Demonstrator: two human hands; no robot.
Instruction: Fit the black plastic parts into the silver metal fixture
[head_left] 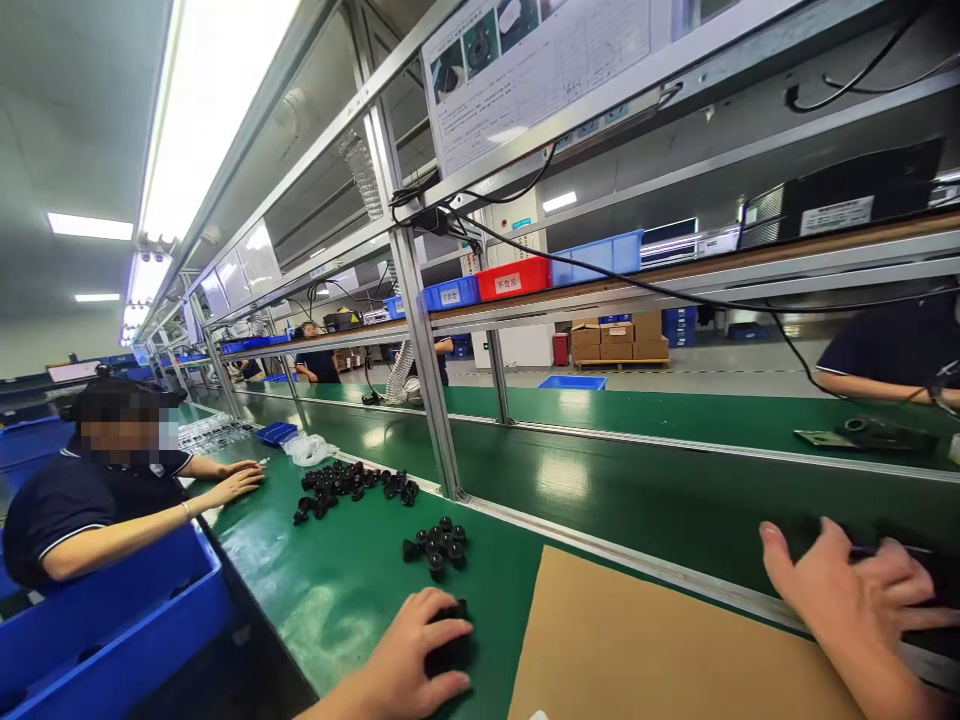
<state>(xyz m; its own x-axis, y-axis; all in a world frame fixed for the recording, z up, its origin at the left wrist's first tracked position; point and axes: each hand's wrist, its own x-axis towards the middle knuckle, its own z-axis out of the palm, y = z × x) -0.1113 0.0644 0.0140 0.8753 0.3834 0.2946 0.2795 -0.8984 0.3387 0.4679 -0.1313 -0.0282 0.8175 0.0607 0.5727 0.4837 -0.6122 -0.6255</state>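
Observation:
My left hand [420, 650] is low in the middle of the head view, its fingers curled around black parts [451, 645] on the green bench [337, 610]. Just beyond it sits a small cluster of round black plastic parts [436, 545]. A larger heap of similar black parts [349, 483] lies farther up the bench. My right hand [847, 600] reaches over the dark belt at the right, thumb and fingers apart. Something dark lies by its fingertips, too shadowed to make out. A brown cardboard sheet [645, 645] lies between my hands.
A co-worker [90, 490] sits at the left, hands on the bench, beside a blue crate [127, 640]. A metal post [427, 370] rises from the bench. Blue bins and a red bin [514, 280] stand on the shelf. A black cable [600, 268] hangs across.

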